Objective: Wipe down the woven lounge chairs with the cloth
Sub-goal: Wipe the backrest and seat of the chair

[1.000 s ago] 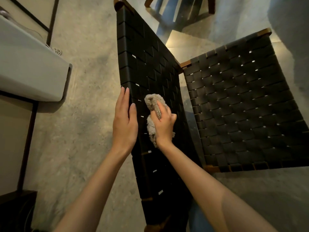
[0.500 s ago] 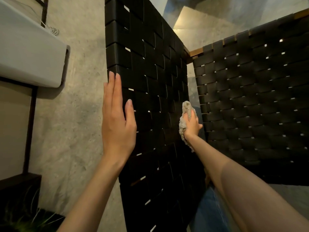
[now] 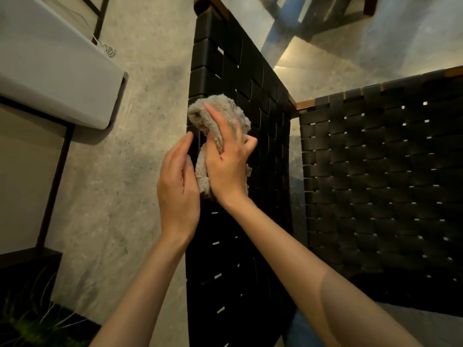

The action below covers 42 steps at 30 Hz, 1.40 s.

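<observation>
The cloth (image 3: 218, 113) has moved since half a second ago. Then it was low on the inner side of the backrest (image 3: 240, 78), near the joint with the seat (image 3: 375, 184). Now it sits higher, at the backrest's outer left edge. The right hand (image 3: 229, 164) has come across with it and is now just beside the left hand (image 3: 178, 189), where before the two were well apart. The left hand lay flat with straight fingers against the panel. Now it is turned edge-on at the left rim, its fingers (image 3: 186, 146) held together and bent toward the edge. Whether they grip the rim or the hanging end of the cloth cannot be told.

The cloth is a beige, fluffy rag, bunched up. One lump shows above the right hand and a tail hangs down between the two hands. The right hand holds it against the weave, with fingers laid over the top and the thumb hooked round the right side.

The backrest and seat are woven from broad black straps on a brown wooden frame, with small gaps showing light between the straps. Grey concrete floor (image 3: 140, 151) lies to the left, with a white unit (image 3: 55, 78) on a dark stand. A second chair (image 3: 325, 18) is at the top and green plants (image 3: 32, 321) are in the lower left corner.
</observation>
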Each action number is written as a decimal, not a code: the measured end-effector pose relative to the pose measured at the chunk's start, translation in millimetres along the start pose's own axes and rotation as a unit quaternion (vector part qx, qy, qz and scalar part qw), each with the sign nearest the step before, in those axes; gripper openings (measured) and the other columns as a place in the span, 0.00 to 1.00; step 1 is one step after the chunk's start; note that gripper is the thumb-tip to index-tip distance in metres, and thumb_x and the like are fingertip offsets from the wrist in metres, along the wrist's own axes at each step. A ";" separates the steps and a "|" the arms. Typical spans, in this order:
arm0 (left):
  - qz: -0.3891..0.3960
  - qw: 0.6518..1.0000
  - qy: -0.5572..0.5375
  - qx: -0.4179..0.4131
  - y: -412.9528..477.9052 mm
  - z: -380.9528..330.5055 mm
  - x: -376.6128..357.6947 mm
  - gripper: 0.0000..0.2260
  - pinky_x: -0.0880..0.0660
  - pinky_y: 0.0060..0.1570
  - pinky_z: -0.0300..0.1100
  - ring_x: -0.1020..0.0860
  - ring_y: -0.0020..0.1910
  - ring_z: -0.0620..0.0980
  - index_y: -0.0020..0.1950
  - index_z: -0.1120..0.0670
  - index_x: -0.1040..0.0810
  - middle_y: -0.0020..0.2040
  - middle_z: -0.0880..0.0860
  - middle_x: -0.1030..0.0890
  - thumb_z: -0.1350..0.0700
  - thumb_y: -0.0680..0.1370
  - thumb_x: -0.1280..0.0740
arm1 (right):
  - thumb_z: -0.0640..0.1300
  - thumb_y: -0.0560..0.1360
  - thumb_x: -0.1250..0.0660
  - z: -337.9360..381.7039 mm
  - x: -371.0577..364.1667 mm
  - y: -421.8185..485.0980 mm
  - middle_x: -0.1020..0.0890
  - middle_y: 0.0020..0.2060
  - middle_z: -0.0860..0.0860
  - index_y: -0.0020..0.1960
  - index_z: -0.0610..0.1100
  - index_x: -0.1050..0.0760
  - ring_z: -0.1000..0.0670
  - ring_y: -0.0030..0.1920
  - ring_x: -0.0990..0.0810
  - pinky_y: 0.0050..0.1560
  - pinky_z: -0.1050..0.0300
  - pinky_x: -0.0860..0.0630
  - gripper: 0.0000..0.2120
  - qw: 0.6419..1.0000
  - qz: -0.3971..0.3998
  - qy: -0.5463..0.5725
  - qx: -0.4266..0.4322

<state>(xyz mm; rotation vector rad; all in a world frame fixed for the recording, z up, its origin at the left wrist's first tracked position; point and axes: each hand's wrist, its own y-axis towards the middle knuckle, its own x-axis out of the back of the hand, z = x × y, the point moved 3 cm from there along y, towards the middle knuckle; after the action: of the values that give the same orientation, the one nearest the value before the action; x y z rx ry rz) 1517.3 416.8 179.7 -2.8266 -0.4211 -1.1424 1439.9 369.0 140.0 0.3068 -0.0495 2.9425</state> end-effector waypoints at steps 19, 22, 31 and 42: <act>0.085 0.988 0.115 -0.065 61.5 -9.9 -32.8 0.27 0.53 0.73 0.32 0.52 0.75 0.38 0.78 0.50 0.50 0.78 0.44 0.49 0.57 0.82 0.42 | 0.46 0.81 0.42 -234.3 37.6 37.6 0.33 0.70 0.45 0.74 0.51 0.37 0.40 0.63 0.37 0.56 0.57 0.40 0.21 0.943 -0.055 -0.075 -0.320; 0.078 0.990 0.103 -0.062 61.3 -8.6 -33.1 0.26 0.52 0.73 0.33 0.51 0.75 0.37 0.78 0.50 0.49 0.78 0.44 0.48 0.58 0.82 0.42 | 0.48 0.82 0.44 -263.4 44.4 37.7 0.33 0.71 0.45 0.74 0.51 0.38 0.39 0.64 0.37 0.53 0.57 0.42 0.21 0.923 -0.050 -0.096 -0.369; 0.078 0.994 0.062 -0.050 59.6 -7.6 -32.8 0.24 0.50 0.74 0.36 0.50 0.75 0.37 0.77 0.50 0.47 0.78 0.44 0.47 0.58 0.83 0.45 | 0.47 0.81 0.42 -218.7 39.8 12.6 0.26 0.62 0.45 0.71 0.52 0.33 0.49 0.58 0.32 0.53 0.61 0.35 0.19 0.925 -0.097 -0.035 -0.365; 0.086 0.995 0.033 -0.046 61.1 -6.3 -32.0 0.22 0.50 0.74 0.38 0.49 0.75 0.37 0.77 0.51 0.46 0.77 0.45 0.45 0.59 0.83 0.49 | 0.41 0.75 0.39 -11.5 -14.4 97.4 0.22 0.61 0.44 0.64 0.43 0.25 0.43 0.53 0.26 0.51 0.53 0.32 0.18 0.995 -0.052 0.041 0.074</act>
<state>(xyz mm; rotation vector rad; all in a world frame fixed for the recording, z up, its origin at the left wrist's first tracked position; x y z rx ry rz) 1507.8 349.8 164.8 -2.8256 -0.1209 -1.2454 1433.6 271.3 124.4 0.2023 0.1906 2.8575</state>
